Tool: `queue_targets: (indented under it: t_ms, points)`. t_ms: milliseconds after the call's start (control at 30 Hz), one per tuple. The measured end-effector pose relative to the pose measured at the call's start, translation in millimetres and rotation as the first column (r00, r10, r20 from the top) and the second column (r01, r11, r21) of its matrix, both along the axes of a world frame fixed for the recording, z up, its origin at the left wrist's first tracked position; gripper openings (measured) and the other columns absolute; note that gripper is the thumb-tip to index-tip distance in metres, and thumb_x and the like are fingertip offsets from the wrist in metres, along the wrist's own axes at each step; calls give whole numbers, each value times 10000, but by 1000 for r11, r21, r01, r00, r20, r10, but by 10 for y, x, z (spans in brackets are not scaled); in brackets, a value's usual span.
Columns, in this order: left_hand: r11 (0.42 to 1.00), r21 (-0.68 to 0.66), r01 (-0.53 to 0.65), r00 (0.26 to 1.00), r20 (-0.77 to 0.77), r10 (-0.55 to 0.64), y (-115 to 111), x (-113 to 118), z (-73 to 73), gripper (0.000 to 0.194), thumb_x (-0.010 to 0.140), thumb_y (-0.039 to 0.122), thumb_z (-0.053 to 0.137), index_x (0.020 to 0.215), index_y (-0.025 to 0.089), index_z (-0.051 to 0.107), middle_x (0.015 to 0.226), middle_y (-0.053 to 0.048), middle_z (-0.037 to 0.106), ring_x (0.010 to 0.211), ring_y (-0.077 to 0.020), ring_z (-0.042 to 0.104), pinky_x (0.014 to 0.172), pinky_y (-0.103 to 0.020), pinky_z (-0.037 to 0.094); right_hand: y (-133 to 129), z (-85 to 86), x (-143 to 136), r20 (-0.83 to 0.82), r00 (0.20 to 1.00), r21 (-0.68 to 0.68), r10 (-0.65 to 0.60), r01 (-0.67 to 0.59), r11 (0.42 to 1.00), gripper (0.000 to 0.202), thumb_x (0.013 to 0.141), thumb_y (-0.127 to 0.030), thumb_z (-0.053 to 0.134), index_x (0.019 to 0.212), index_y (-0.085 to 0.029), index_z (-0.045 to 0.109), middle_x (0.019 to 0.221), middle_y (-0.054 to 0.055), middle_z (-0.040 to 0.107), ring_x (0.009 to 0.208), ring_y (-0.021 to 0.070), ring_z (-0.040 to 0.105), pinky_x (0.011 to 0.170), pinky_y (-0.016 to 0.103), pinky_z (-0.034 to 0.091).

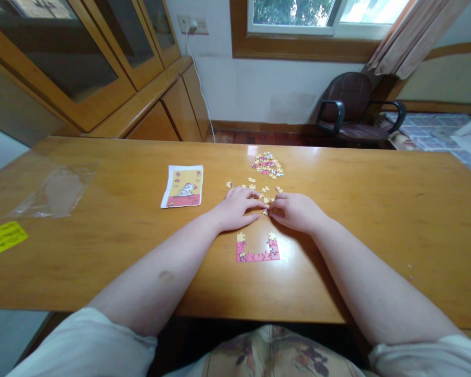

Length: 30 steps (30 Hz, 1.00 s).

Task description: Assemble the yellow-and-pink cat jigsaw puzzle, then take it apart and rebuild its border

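Note:
My left hand (239,209) lies over the table with its fingers stretched out and apart, its fingertips among loose yellow puzzle pieces. My right hand (296,212) is curled, with thumb and fingers pinched at a small jigsaw puzzle piece (266,212) between the two hands. Just beyond the fingers, several loose yellow pieces (265,189) are scattered. Closer to me lies a joined U-shaped part of the puzzle (259,257), pink along the bottom with yellow at both upper ends. My fingers hide some of the loose pieces.
A heap of mixed pieces (267,165) lies at the far side of the wooden table (377,209). Left of my hands is a picture sheet (183,187) with a white animal. A clear plastic bag (58,191) and a yellow label (4,239) lie farther left.

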<state>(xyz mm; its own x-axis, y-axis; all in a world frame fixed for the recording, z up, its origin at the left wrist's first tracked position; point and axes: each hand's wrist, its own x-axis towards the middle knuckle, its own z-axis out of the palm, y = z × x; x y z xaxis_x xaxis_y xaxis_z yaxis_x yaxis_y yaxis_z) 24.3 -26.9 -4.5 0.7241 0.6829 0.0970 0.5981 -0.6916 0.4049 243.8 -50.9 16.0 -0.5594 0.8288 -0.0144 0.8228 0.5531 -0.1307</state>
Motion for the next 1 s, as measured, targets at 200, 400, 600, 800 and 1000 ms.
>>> queue_targets:
  t_ms: [200,400,600,800,1000]
  points:
    - [1000,4,5,1000,1,-5,-6,1,9,321,854,394,558,1155,333,650,1223,-50,544,1146,-259,444,1034,-476,303,-16,15,24,-90,996,14,30,-29,999,273,885,-342,486,962,-206,711,897,61,660,771,163,604,649,255,390]
    - [1000,8,11,1000,9,-11,2,-2,-17,314,855,402,558,1147,339,654,1233,-48,543,1159,-262,437,1036,-480,306,-4,2,47,-111,990,-30,85,-89,996,274,883,-300,466,918,-206,721,870,50,647,748,157,591,671,257,396]
    - [998,39,39,998,51,-41,-9,-1,7,280,871,370,542,1112,326,677,1229,-46,545,1142,-246,454,1043,-463,306,-3,-7,33,-134,988,-43,83,-89,995,271,885,-287,464,891,-201,721,856,49,646,744,151,584,667,254,394]
    - [999,23,46,998,49,-47,-8,-6,6,250,869,361,549,1072,336,693,1212,-37,550,1138,-244,458,1035,-465,316,71,-63,101,-192,963,63,-191,206,976,276,898,-304,450,854,-196,700,884,62,649,776,170,590,661,266,396]
    - [1000,23,-8,997,77,6,-5,6,41,202,875,316,525,953,266,704,1109,-38,593,1060,-227,483,994,-425,352,134,-121,151,-233,921,83,-314,340,937,254,887,-267,467,967,-199,699,977,77,653,843,196,594,717,287,423]
